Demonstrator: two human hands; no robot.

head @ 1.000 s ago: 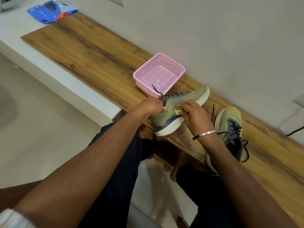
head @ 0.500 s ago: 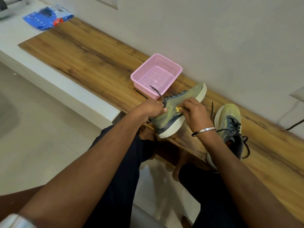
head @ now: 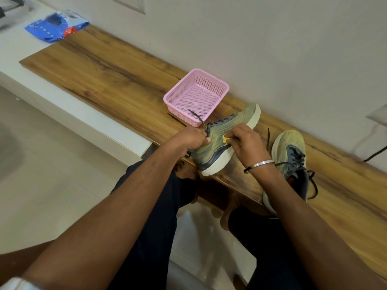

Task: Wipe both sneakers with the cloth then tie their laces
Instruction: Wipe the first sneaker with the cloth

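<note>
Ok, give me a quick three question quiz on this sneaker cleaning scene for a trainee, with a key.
1. True or false: the pink basket holds the second sneaker.
2. What does the right hand press on the tilted sneaker?
A. brush
B. yellow cloth
C. sponge
3. Fill in: the left hand grips the tilted sneaker near its ____ end.

Key:
1. False; the second sneaker lies on the wooden bench.
2. B, the yellow cloth.
3. Heel.

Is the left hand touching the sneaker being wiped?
Touching. The head view shows the left hand gripping the heel end of the tilted sneaker, thumb on its side, while the right hand presses the yellow cloth against it.
</note>
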